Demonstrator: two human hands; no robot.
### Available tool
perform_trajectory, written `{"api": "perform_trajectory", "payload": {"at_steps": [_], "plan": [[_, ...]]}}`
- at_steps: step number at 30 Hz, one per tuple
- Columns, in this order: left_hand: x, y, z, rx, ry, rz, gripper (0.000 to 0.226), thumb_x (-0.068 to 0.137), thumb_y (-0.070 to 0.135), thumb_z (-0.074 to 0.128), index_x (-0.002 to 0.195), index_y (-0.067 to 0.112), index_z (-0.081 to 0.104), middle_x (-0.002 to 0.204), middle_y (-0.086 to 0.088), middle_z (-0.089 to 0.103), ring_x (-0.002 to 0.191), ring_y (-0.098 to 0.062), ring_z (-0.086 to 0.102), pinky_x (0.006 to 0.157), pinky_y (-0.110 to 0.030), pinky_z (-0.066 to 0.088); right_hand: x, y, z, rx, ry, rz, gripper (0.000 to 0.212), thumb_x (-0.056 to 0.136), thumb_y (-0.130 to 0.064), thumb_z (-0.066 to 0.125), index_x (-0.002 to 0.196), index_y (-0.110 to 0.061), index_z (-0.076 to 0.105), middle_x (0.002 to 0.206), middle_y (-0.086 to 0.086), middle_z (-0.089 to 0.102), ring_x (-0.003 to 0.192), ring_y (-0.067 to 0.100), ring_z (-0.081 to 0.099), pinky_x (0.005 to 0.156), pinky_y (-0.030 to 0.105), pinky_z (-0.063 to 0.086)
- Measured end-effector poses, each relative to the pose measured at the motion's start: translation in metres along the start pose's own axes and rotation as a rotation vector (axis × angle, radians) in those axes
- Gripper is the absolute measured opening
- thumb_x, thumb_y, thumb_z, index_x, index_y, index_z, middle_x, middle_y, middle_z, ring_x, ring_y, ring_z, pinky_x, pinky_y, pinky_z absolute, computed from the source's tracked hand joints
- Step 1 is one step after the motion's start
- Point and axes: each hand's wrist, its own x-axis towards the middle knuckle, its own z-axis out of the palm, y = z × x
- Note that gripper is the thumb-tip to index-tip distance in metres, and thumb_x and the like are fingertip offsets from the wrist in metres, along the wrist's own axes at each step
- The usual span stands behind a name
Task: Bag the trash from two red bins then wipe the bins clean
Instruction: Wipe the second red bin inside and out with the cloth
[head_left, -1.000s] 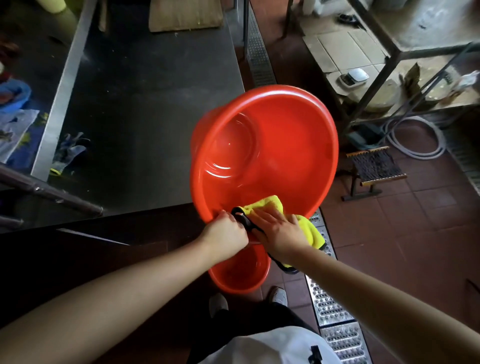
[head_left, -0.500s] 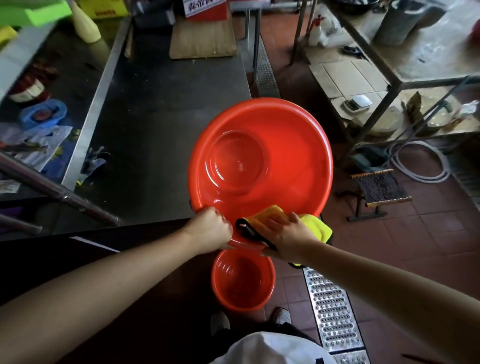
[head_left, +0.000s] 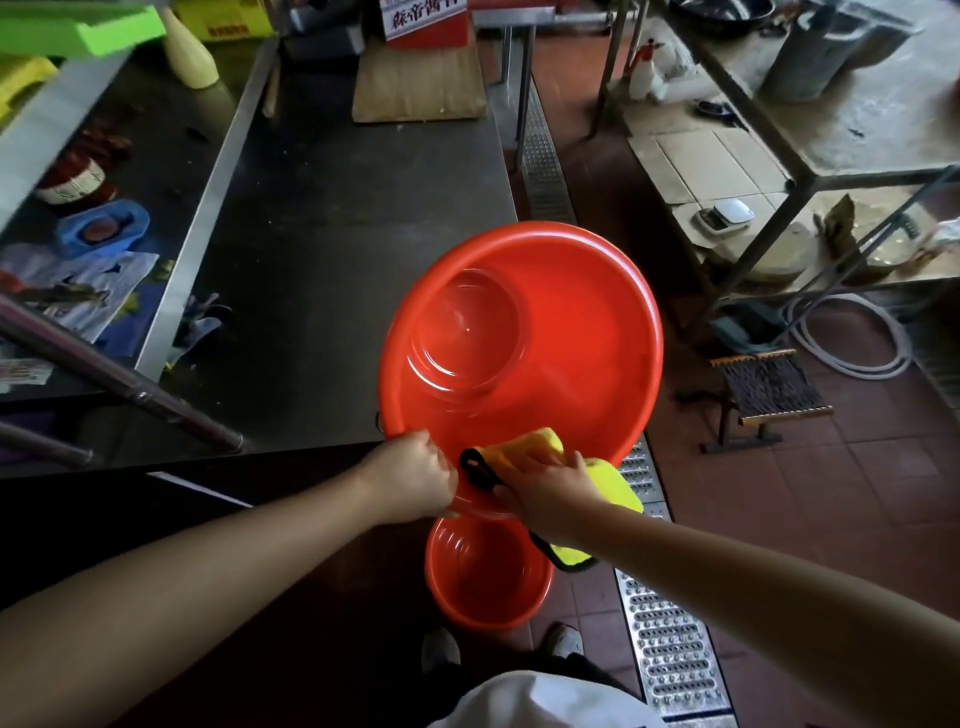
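A large red bin (head_left: 582, 343) is held up off the floor with its open mouth tilted toward me; its inside looks empty. My left hand (head_left: 415, 475) grips its near rim. My right hand (head_left: 545, 486) presses a yellow cloth (head_left: 535, 447) with a black edge over the same rim, just right of the left hand; part of the cloth hangs down outside the bin. A second, smaller red bin (head_left: 488, 577) stands upright on the floor below, partly hidden by the first bin and my hands.
A dark steel table (head_left: 337, 234) lies to the left with a wooden board (head_left: 421, 83) at its far end. A metal floor drain grate (head_left: 670, 649) runs along the tiled floor. A small stool (head_left: 763, 395), a coiled hose (head_left: 852, 338) and a metal rack (head_left: 810, 171) stand to the right.
The bin has tipped so its mouth faces me more squarely, and the view has lifted. My right hand with the cloth has slid slightly along the near rim. My left hand keeps its grip.
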Motion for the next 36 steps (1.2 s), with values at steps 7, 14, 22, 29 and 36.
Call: {"api": "perform_trajectory", "payload": {"at_steps": [7, 14, 22, 29, 36], "plan": [[0.004, 0.020, 0.001, 0.016, 0.046, -0.078, 0.040, 0.081, 0.056, 0.065, 0.065, 0.019, 0.067, 0.061, 0.000, 0.064, 0.052, -0.017, 0.059, 0.060, -0.025, 0.048, 0.078, -0.007, 0.009, 0.095, -0.076, 0.151, 0.050, 0.106, -0.050, 0.022, 0.152, -0.033, 0.031, 0.153, 0.002, 0.040, 0.144, 0.028, 0.030, 0.111, 0.062, 0.017], [0.011, 0.031, 0.005, 0.057, 0.044, -0.089, 0.016, 0.076, 0.024, 0.062, 0.073, 0.015, 0.074, 0.074, -0.010, 0.073, 0.064, -0.023, 0.068, 0.073, -0.037, 0.057, 0.166, 0.008, 0.024, 0.183, -0.080, 0.209, 0.046, 0.106, -0.048, 0.027, 0.144, -0.033, 0.047, 0.148, 0.005, 0.049, 0.140, 0.029, 0.038, 0.114, 0.059, 0.012], [0.007, 0.023, 0.013, 0.014, 0.060, -0.019, 0.028, 0.088, 0.018, 0.045, 0.082, 0.015, 0.072, 0.079, -0.009, 0.072, 0.068, -0.022, 0.067, 0.072, -0.033, 0.054, 0.195, 0.006, 0.033, 0.217, -0.045, 0.129, 0.045, 0.106, -0.046, 0.030, 0.146, -0.031, 0.043, 0.150, 0.006, 0.045, 0.137, 0.033, 0.042, 0.115, 0.057, 0.023], [0.003, 0.006, 0.004, 0.028, -0.035, -0.007, 0.022, 0.088, 0.021, 0.051, 0.086, 0.012, 0.071, 0.081, -0.009, 0.073, 0.070, -0.024, 0.068, 0.070, -0.034, 0.054, 0.060, 0.014, 0.021, 0.265, -0.036, -0.087, 0.094, 0.078, -0.093, 0.015, 0.156, -0.042, 0.014, 0.165, -0.009, 0.020, 0.152, 0.021, 0.015, 0.116, 0.059, 0.011], [-0.013, -0.007, 0.005, -0.010, -0.008, -0.054, 0.050, 0.089, 0.056, 0.051, 0.090, 0.010, 0.069, 0.086, -0.009, 0.071, 0.079, -0.025, 0.067, 0.084, -0.037, 0.048, 0.002, 0.039, 0.004, -0.243, 0.011, -0.297, 0.099, 0.078, -0.073, 0.060, 0.159, -0.031, 0.020, 0.158, -0.001, 0.037, 0.143, 0.025, 0.038, 0.103, 0.050, 0.039]]}}
